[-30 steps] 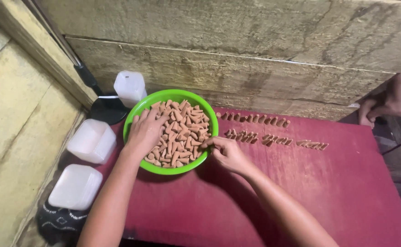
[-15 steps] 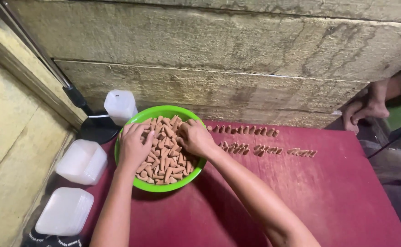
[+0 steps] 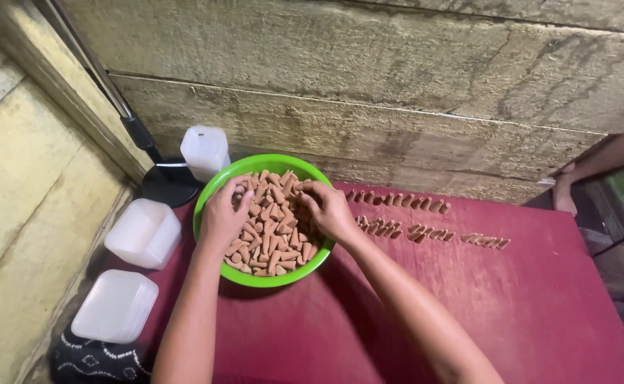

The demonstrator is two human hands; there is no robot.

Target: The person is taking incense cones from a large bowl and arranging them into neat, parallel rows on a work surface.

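Head view: both hands are sunk among the small brown cones (image 3: 276,231) in the green bowl (image 3: 216,186), left hand (image 3: 223,213) and right hand (image 3: 330,210) curled loosely over them, so cones are best pinched singly, lifted gently.

Bowl (image 3: 216,186) sits on the board's (image 3: 525,306) far-left part, cones (image 3: 276,235) inside, both hands in it. Two cone rows (image 3: 426,220) lie right of it. Two tubs (image 3: 143,233) left; candle (image 3: 204,151) behind-left.

Weathered plank wall (image 3: 369,78), maroon tabletop (image 3: 540,306), dim light.
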